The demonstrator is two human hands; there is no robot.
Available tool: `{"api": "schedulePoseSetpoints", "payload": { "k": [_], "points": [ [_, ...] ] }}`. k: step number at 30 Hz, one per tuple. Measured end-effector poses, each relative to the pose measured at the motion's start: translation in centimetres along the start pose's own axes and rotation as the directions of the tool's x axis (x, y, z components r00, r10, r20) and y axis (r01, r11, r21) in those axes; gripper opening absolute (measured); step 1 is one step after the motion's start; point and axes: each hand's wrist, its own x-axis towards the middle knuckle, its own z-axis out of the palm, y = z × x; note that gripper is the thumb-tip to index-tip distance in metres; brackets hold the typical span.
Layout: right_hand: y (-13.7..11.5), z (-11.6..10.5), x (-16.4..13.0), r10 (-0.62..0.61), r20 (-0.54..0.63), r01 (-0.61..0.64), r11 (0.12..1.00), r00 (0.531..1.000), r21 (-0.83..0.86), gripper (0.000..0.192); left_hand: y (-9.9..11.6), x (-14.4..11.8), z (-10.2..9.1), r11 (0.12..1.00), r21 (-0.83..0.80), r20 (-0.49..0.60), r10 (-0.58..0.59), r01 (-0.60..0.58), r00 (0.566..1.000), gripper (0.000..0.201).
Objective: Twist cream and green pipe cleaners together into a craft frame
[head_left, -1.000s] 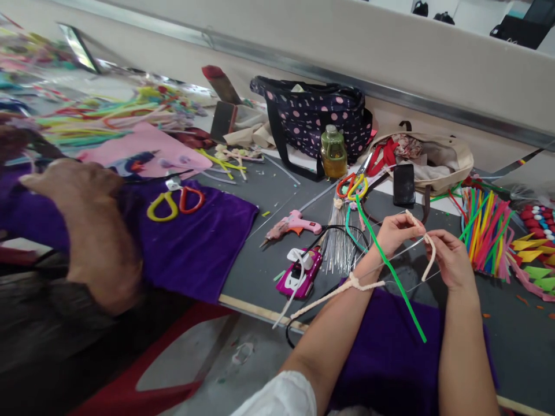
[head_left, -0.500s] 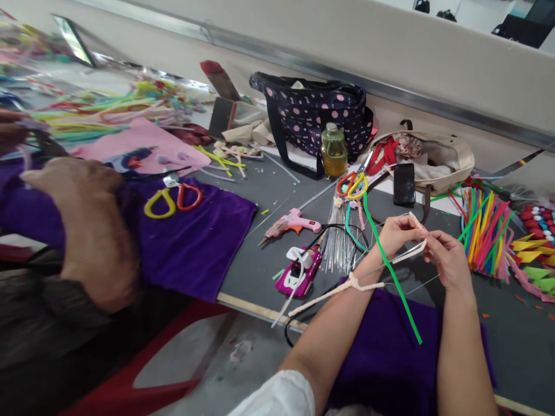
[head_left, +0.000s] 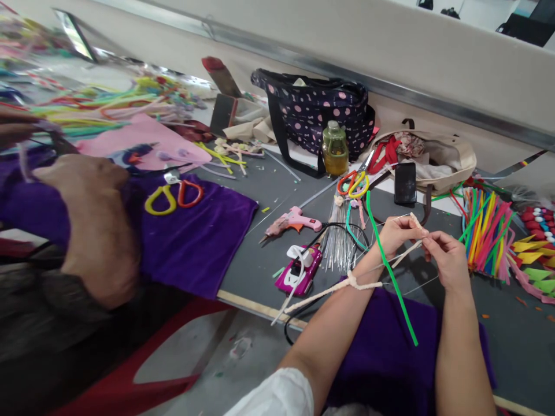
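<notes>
While left hand (head_left: 396,234) and right hand (head_left: 446,254) pinch a cream fuzzy stem (head_left: 407,253) between fingertips above the grey table (head_left: 260,266), one green stem (head_left: 403,309) slants past the left wrist (head_left: 375,264); one purple cloth (head_left: 390,346), near edge; one pink glue gun (head_left: 297,219), further left

Creased, soft white fabric sleeve (head_left: 277,396) on left arm (head_left: 332,332), hem around elbow. Right forearm (head_left: 458,346) bare. Left hand (head_left: 395,236) and right hand (head_left: 448,257) ungloved, slender fingers.
</notes>
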Motion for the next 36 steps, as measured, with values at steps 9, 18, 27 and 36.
{"api": "schedulePoseSetpoints", "payload": {
  "k": [9, 18, 27, 36],
  "points": [
    [-0.6, 0.4, -0.4, -0.064, -0.015, 0.058, 0.963, 0.998, -0.262, 0.020, -0.3, 0.0, 0.2, 0.998, 0.035, -0.017, -0.052, 0.053, 0.998, 0.032],
    [-0.3, -0.1, 0.0, 0.090, 0.086, -0.103, 0.981, 0.992, 0.164, 0.023, 0.0, -0.1, -0.1, 0.995, -0.077, 0.051, -0.065, 0.068, 0.997, 0.032],
    [0.8, 0.4, 0.2, 0.175, 0.257, -0.276, 0.856, 0.950, 0.436, 0.022, 0.5, -0.4, 0.2, 0.976, -0.177, 0.051, -0.121, 0.128, 0.991, 0.035],
    [1.7, 2.0, -0.4, 0.187, 0.338, -0.328, 0.842, 0.922, 0.429, 0.025, 1.0, -0.6, 0.0, 0.965, -0.215, 0.076, -0.135, 0.148, 0.988, 0.031]
  ]
}}
